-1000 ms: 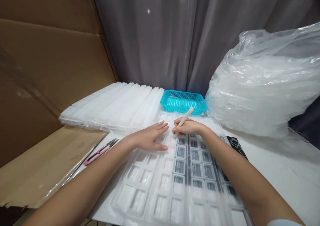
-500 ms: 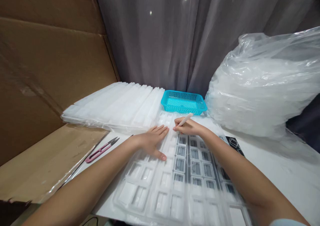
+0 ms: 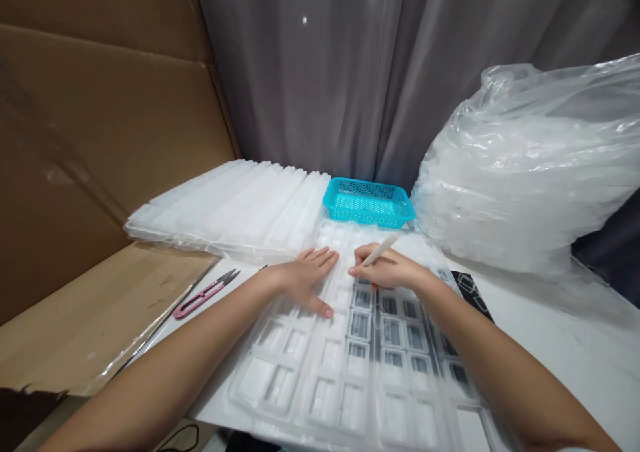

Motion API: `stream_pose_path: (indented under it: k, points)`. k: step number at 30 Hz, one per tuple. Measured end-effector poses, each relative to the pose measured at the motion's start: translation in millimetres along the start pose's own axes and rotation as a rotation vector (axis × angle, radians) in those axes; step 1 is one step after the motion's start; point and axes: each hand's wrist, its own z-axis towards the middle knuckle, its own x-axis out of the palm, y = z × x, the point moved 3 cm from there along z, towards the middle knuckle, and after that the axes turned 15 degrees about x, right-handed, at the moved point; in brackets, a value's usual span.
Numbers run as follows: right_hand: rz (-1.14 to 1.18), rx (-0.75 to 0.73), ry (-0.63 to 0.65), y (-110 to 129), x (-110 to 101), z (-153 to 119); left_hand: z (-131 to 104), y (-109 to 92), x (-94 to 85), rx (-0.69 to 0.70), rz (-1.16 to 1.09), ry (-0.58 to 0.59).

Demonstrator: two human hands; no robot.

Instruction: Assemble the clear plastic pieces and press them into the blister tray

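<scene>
A translucent plastic sheet [image 3: 327, 389] with rows of rectangular compartments lies on the white table. My left hand [image 3: 309, 282] rests flat on its left part, fingers spread and thumb out, holding nothing. To the right of it, my right hand [image 3: 383, 267] is closed around a slim whitish pen-like tool [image 3: 381, 249], tilted up to the right. The tool's lower end is hidden by my fingers, close to the sheet's surface. Dark patterned material shows through the compartments below my right hand.
Pink-handled snips [image 3: 205, 295] lie left of my left forearm. Stacked translucent trays [image 3: 235, 205] stand at the back left, beside a blue basket [image 3: 369, 204]. A big clear bag of white pieces [image 3: 525, 179] sits at the right. Cardboard [image 3: 100, 312] borders the left side.
My right hand has moved slightly down and to the right with the tool, toward me along the sheet. My left hand stays flat in place. The view has shifted a little.
</scene>
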Motion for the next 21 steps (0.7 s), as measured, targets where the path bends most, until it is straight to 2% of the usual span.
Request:
stream_pose_path:
  k: [2,5,10,12,16,21]
  points:
    - [0.176,0.01,0.155,-1,16,5,0,0,0.4,0.001,-0.001,-0.002]
    - [0.219,0.012,0.165,-6,24,12,0,-1,0.1,0.001,0.0,-0.002]
    - [0.257,-0.006,0.189,-12,21,14,1,-2,-0.1,-0.011,0.005,0.014]
    - [0.189,-0.04,0.166,-12,23,14,2,-2,0.0,-0.011,0.008,0.012]
    - [-0.029,-0.1,-0.003,-8,23,14,3,-2,0.2,-0.007,0.019,0.003]
    - [-0.14,-0.081,-0.384,-1,3,2,2,-3,0.5,0.002,0.029,0.003]
